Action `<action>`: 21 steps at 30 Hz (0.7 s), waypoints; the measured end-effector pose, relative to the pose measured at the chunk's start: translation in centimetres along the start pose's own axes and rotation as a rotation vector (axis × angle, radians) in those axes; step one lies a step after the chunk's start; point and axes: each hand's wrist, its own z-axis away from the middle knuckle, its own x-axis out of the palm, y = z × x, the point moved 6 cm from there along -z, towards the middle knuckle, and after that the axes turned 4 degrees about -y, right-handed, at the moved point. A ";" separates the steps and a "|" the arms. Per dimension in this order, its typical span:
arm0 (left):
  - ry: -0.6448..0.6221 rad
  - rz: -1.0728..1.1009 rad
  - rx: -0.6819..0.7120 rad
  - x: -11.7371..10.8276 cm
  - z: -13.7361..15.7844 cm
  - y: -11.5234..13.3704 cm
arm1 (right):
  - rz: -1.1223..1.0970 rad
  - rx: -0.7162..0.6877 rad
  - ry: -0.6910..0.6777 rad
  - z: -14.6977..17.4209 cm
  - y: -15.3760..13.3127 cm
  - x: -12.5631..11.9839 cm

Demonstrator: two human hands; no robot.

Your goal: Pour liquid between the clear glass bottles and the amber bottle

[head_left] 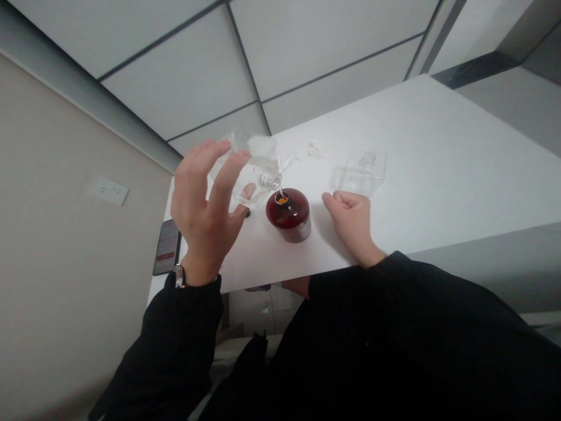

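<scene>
While your left hand (210, 199) grips clear bottle (256, 173), long axis tipped rightward, its mouth hangs just over open neck of dark-red bottle (287, 217), upright on white table (438, 158) between both hands; your right hand (352, 222) curls closed nearby, palm hidden.

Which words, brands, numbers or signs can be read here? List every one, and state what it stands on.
No text is legible.
Label on the dark red bottle: too small and blurred.
Smartphone screen: text-like marks, too blurred.
</scene>
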 end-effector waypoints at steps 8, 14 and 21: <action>0.011 -0.016 -0.007 -0.3 -0.2 0.3 | 0.003 0.000 0.000 0.1 0.1 0.0; 0.017 -0.060 -0.005 -0.4 -0.3 0.4 | 0.003 0.004 -0.002 0.0 0.2 0.0; -0.037 0.044 -0.048 0.0 -0.3 -0.2 | 0.001 -0.001 -0.005 0.0 0.1 0.0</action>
